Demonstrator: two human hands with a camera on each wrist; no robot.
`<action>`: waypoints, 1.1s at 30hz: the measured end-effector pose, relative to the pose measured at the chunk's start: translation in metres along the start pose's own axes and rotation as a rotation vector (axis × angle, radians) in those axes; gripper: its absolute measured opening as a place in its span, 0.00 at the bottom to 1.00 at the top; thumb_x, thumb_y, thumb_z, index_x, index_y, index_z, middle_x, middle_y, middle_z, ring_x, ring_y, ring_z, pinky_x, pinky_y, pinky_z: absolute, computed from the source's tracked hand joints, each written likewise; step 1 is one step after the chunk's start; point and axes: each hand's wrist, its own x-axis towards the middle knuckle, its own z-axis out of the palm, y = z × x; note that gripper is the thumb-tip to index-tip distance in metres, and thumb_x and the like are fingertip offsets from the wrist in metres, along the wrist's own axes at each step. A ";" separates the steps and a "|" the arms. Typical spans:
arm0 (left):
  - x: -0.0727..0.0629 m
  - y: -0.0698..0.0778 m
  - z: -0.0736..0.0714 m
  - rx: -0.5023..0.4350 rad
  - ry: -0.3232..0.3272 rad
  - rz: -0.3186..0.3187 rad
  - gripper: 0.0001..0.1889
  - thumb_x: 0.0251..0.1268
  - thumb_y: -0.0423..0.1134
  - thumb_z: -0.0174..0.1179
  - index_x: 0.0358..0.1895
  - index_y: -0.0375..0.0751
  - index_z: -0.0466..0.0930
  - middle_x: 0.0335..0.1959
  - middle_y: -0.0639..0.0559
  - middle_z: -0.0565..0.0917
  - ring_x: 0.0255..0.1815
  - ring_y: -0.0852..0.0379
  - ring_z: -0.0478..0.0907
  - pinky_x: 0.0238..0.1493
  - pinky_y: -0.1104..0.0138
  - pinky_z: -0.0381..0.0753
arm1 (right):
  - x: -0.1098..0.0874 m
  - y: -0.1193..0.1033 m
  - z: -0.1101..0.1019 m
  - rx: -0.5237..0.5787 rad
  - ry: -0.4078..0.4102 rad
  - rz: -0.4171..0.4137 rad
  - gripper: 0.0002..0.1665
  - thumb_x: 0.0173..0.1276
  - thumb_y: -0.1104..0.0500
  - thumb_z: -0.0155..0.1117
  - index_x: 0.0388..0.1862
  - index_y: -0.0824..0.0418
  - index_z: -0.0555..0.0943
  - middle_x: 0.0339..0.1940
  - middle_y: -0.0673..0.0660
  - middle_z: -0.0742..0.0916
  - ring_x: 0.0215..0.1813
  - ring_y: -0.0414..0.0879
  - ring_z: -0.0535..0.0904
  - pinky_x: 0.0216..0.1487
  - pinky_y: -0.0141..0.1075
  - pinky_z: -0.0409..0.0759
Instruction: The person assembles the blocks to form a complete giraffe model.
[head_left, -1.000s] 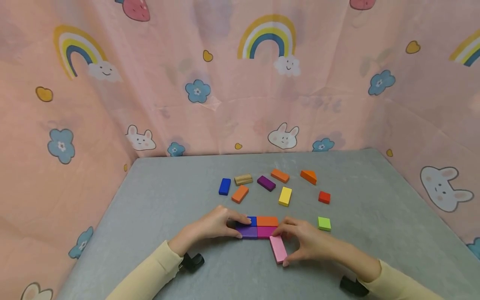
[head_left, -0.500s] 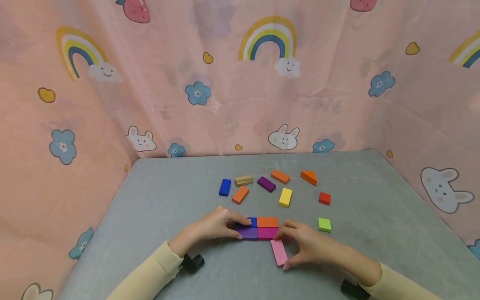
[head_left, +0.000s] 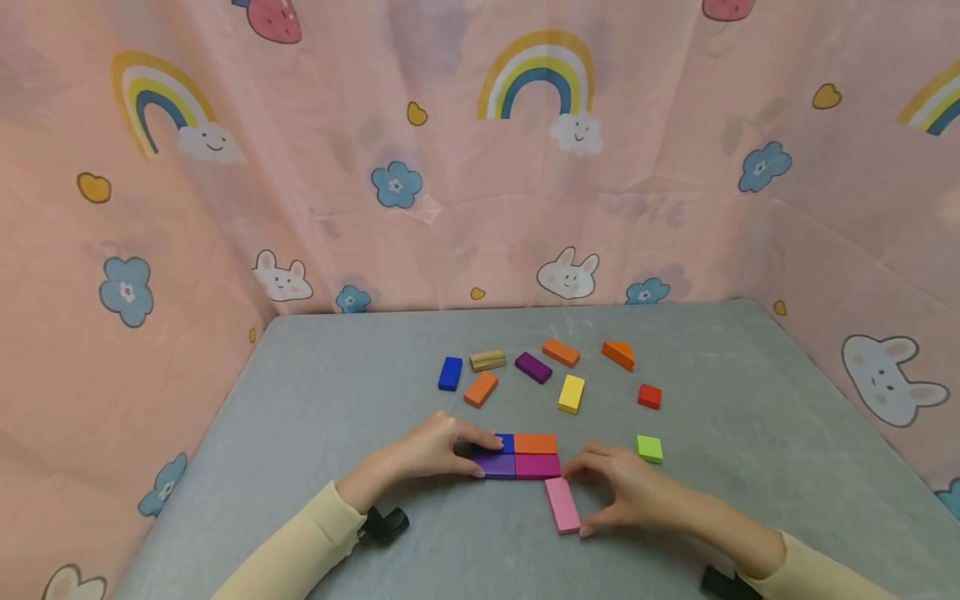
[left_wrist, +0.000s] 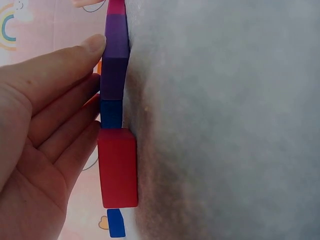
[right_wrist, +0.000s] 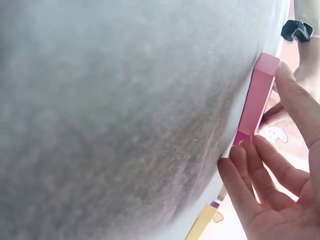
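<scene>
Head view: my half-curled right hand (head_left: 630, 492) has nudged the pinched pink block (head_left: 562, 506) toward the right edge of the surface (head_left: 802, 408), still askew, my left hand (head_left: 427, 448) pinching the purple block (head_left: 498, 466).

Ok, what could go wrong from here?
The light pink rectangular block lies slanted near a corner of the magenta rectangular block; if the right hand pushes it, it might knock that askew. The left hand touches the purple rectangular block; an unsteady press could part it from its neighbours.
</scene>
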 end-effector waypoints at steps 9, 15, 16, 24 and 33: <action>0.001 -0.001 0.001 -0.007 0.003 0.005 0.22 0.55 0.44 0.68 0.56 0.51 0.81 0.56 0.60 0.80 0.61 0.67 0.73 0.60 0.70 0.73 | 0.000 0.001 0.000 0.024 -0.006 0.019 0.33 0.47 0.35 0.72 0.48 0.51 0.79 0.43 0.43 0.79 0.45 0.35 0.77 0.48 0.32 0.80; 0.001 -0.001 0.001 -0.011 0.001 0.003 0.22 0.55 0.44 0.68 0.56 0.51 0.81 0.56 0.59 0.80 0.61 0.67 0.73 0.60 0.69 0.73 | 0.002 0.003 0.001 0.017 -0.006 0.030 0.34 0.46 0.33 0.72 0.46 0.51 0.79 0.43 0.43 0.79 0.44 0.35 0.76 0.47 0.32 0.80; 0.001 -0.001 0.001 -0.010 0.000 0.003 0.22 0.55 0.44 0.68 0.56 0.51 0.81 0.56 0.59 0.80 0.61 0.67 0.73 0.60 0.69 0.73 | 0.002 0.003 0.002 0.015 -0.004 0.029 0.34 0.46 0.33 0.72 0.46 0.51 0.79 0.43 0.43 0.79 0.44 0.35 0.76 0.47 0.32 0.80; 0.001 -0.001 0.001 -0.012 0.005 0.010 0.22 0.55 0.43 0.69 0.56 0.51 0.81 0.56 0.60 0.80 0.61 0.67 0.73 0.60 0.69 0.73 | 0.005 0.004 0.003 -0.025 0.003 0.031 0.33 0.45 0.32 0.72 0.45 0.50 0.80 0.41 0.42 0.79 0.42 0.34 0.75 0.44 0.31 0.80; 0.001 0.000 0.001 0.000 0.002 0.009 0.22 0.55 0.43 0.69 0.56 0.51 0.81 0.56 0.60 0.80 0.61 0.67 0.73 0.60 0.70 0.73 | 0.007 0.003 0.004 -0.048 -0.004 0.036 0.33 0.45 0.31 0.71 0.44 0.50 0.80 0.40 0.42 0.79 0.41 0.33 0.74 0.43 0.30 0.79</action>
